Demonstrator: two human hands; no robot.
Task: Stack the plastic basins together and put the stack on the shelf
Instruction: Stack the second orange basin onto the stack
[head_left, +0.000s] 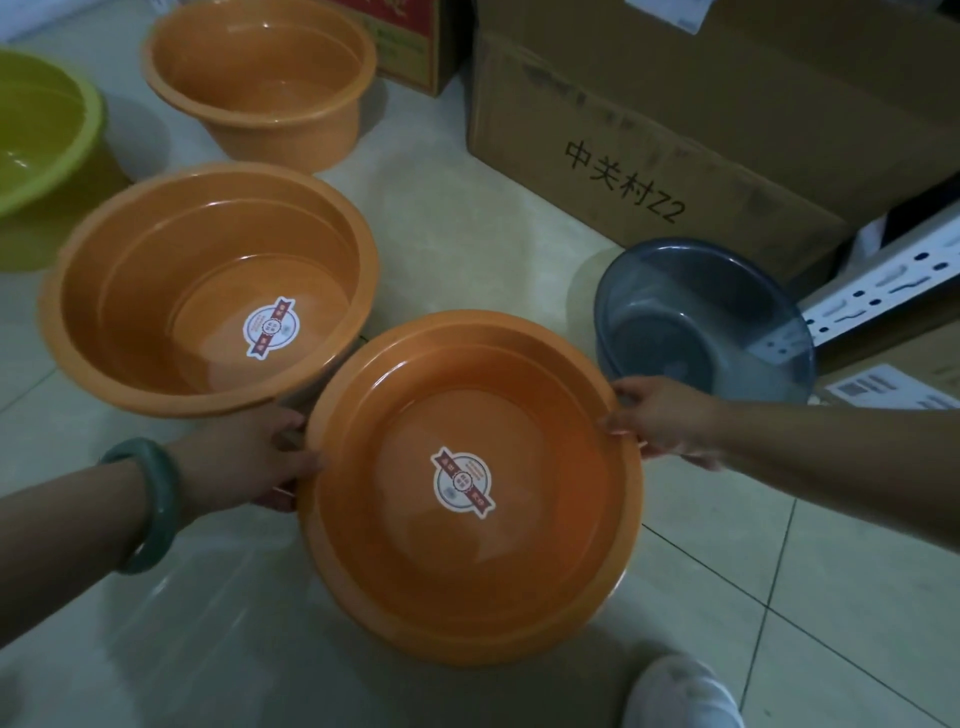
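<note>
An orange basin (550, 561) with a round label in its bottom is in the middle foreground; a second rim shows just under its own, so it seems nested in another. My left hand (244, 457) grips its left rim and my right hand (660, 415) grips its right rim. A second labelled orange basin (156, 312) stands on the floor to the left. A third orange basin (260, 62) stands further back. A green basin (47, 124) is at the far left edge. Tilted at the right lies a translucent grey-blue basin (701, 322).
A large cardboard box (675, 104) with writing stands at the back right. A red printed box (405, 41) is behind the far basin. A white perforated shelf rail (883, 280) slants in at the right. My white shoe (680, 696) is at the bottom.
</note>
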